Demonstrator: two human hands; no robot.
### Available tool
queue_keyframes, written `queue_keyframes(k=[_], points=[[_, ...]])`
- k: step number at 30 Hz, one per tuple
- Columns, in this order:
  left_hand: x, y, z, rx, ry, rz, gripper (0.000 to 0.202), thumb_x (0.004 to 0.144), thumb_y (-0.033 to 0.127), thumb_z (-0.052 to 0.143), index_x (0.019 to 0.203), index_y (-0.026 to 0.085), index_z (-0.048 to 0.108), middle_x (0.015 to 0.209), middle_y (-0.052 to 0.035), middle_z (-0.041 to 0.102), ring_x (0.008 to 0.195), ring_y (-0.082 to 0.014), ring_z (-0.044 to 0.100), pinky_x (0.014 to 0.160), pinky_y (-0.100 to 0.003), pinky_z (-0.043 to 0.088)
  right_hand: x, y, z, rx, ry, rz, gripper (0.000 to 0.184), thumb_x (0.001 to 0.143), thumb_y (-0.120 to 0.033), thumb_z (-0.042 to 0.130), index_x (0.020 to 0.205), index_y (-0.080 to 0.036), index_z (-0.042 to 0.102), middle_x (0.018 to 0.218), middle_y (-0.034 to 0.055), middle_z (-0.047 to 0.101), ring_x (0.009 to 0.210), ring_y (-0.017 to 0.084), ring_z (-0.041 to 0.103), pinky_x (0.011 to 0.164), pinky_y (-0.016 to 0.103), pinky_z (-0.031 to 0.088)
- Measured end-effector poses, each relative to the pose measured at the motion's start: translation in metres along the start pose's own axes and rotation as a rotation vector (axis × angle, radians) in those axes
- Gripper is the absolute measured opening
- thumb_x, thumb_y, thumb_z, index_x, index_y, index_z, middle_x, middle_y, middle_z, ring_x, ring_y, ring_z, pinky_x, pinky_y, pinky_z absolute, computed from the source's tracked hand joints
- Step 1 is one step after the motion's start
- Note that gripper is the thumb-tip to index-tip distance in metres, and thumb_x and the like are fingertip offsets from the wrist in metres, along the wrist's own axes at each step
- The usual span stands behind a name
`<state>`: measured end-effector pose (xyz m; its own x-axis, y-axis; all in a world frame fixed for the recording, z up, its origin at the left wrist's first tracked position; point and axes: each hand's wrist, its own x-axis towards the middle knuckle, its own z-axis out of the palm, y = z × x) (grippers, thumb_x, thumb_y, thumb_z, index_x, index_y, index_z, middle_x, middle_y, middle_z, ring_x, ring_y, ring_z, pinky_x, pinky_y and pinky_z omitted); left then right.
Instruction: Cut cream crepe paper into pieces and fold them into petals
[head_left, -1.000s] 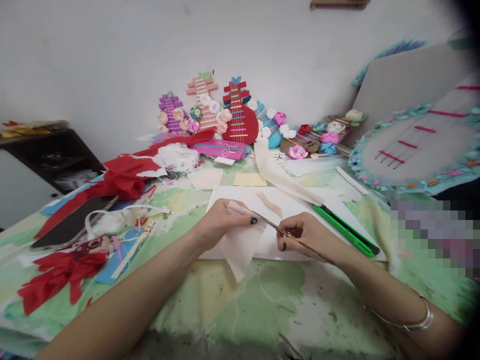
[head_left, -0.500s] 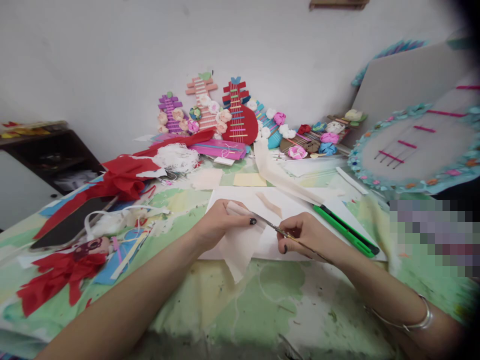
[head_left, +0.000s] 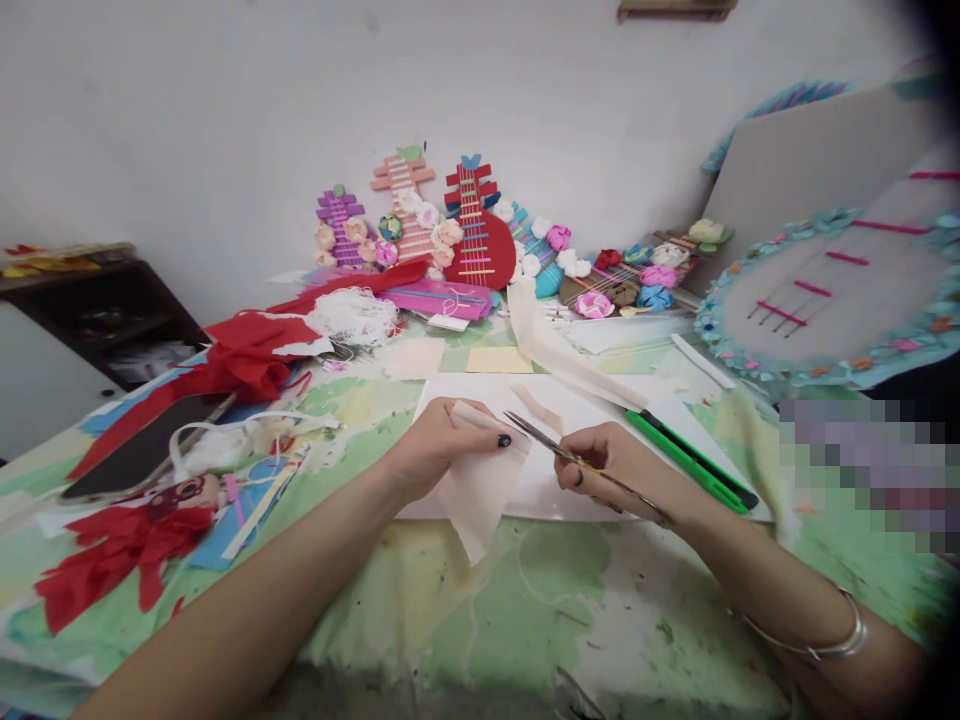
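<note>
My left hand (head_left: 450, 445) pinches a piece of pale cream crepe paper (head_left: 480, 500), folded or rolled at its top edge and hanging down to a ragged lower tip. In my right hand (head_left: 607, 465) is a pair of scissors (head_left: 536, 434), blades slightly parted and pointing left at the cream paper. Both hands are over a white sheet (head_left: 540, 500). On that sheet, just beyond the blades, lies a narrow cream scrap (head_left: 536, 405). A green utility knife (head_left: 694, 460) lies right of my right hand, and a long cream strip (head_left: 570, 360) curves behind it.
Several decorated toy-sized lutes (head_left: 480, 250) with paper flowers stand along the wall. Red crepe paper (head_left: 255, 350), white string (head_left: 356, 315), a dark phone (head_left: 142, 450) and a doll (head_left: 184, 495) are at left. A large flower-edged lute shape (head_left: 840, 290) leans at right.
The scissors have drawn slightly back from the cream paper, and their blades have parted. My right fingers have shifted on the handles; my left hand stays nearly still.
</note>
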<state>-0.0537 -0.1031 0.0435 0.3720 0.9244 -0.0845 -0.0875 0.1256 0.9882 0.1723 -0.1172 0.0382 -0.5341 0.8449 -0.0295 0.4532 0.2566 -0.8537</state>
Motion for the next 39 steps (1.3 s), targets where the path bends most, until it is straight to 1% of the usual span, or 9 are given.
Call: queue_keyframes(k=[4, 10, 17, 22, 27, 31, 39], points=[[-0.0006, 0.0012, 0.0008, -0.009, 0.003, 0.008, 0.019, 0.057, 0.021, 0.079, 0.071, 0.01, 0.071, 0.071, -0.0093, 0.07, 0.065, -0.0177, 0.061, 0.06, -0.026, 0.044, -0.0003, 0.0024, -0.002, 0.025, -0.048, -0.032, 0.043, 0.074, -0.058, 0.057, 0.064, -0.015, 0.053, 0.049, -0.0059, 0.031, 0.045, 0.007, 0.028, 0.043, 0.022, 0.021], [-0.0007, 0.0027, 0.001, -0.014, 0.036, 0.038, 0.017, 0.059, 0.022, 0.078, 0.067, 0.01, 0.07, 0.064, -0.0063, 0.068, 0.057, -0.0132, 0.057, 0.054, -0.023, 0.04, 0.0001, 0.0022, -0.0033, 0.013, -0.041, -0.043, 0.044, 0.075, -0.058, 0.057, 0.065, -0.015, 0.054, 0.049, -0.006, 0.032, 0.045, 0.007, 0.028, 0.044, 0.023, 0.021], [0.0002, 0.0028, -0.0001, -0.008, 0.027, 0.037, 0.017, 0.06, 0.022, 0.077, 0.067, 0.01, 0.069, 0.064, -0.0058, 0.067, 0.057, -0.0133, 0.056, 0.053, -0.022, 0.039, -0.0004, 0.0045, -0.0035, -0.019, -0.05, -0.041, 0.042, 0.076, -0.056, 0.056, 0.065, -0.015, 0.054, 0.05, -0.0055, 0.032, 0.045, 0.007, 0.029, 0.044, 0.023, 0.02], [-0.0005, 0.0041, 0.0013, 0.001, 0.028, 0.037, 0.016, 0.06, 0.023, 0.077, 0.066, 0.01, 0.069, 0.064, -0.0058, 0.067, 0.058, -0.0139, 0.056, 0.053, -0.023, 0.038, -0.0004, 0.0011, -0.0034, -0.022, -0.043, -0.026, 0.04, 0.074, -0.054, 0.058, 0.063, -0.016, 0.053, 0.05, -0.0051, 0.033, 0.045, 0.007, 0.028, 0.043, 0.022, 0.019], [-0.0006, 0.0049, 0.002, 0.014, 0.026, 0.029, 0.017, 0.059, 0.023, 0.077, 0.066, 0.01, 0.069, 0.063, -0.0061, 0.067, 0.057, -0.0141, 0.056, 0.052, -0.023, 0.038, -0.0006, -0.0032, -0.0025, -0.054, -0.031, 0.014, 0.031, 0.073, -0.043, 0.06, 0.06, -0.016, 0.054, 0.047, -0.006, 0.031, 0.045, 0.007, 0.028, 0.044, 0.022, 0.019], [-0.0004, 0.0045, 0.0013, 0.008, 0.019, 0.028, 0.017, 0.059, 0.023, 0.077, 0.066, 0.01, 0.068, 0.064, -0.0065, 0.067, 0.057, -0.0143, 0.057, 0.053, -0.023, 0.04, -0.001, -0.0033, -0.0023, -0.054, -0.025, 0.024, 0.026, 0.073, -0.039, 0.059, 0.06, -0.016, 0.054, 0.047, -0.0064, 0.031, 0.044, 0.007, 0.027, 0.043, 0.022, 0.018], [-0.0005, 0.0034, 0.0, 0.017, 0.016, 0.021, 0.018, 0.057, 0.023, 0.077, 0.066, 0.01, 0.068, 0.065, -0.0073, 0.068, 0.06, -0.0164, 0.059, 0.055, -0.025, 0.041, -0.0005, -0.003, -0.0028, -0.052, -0.027, 0.044, 0.029, 0.071, -0.043, 0.062, 0.06, -0.016, 0.056, 0.045, -0.0062, 0.031, 0.043, 0.007, 0.028, 0.043, 0.022, 0.018]])
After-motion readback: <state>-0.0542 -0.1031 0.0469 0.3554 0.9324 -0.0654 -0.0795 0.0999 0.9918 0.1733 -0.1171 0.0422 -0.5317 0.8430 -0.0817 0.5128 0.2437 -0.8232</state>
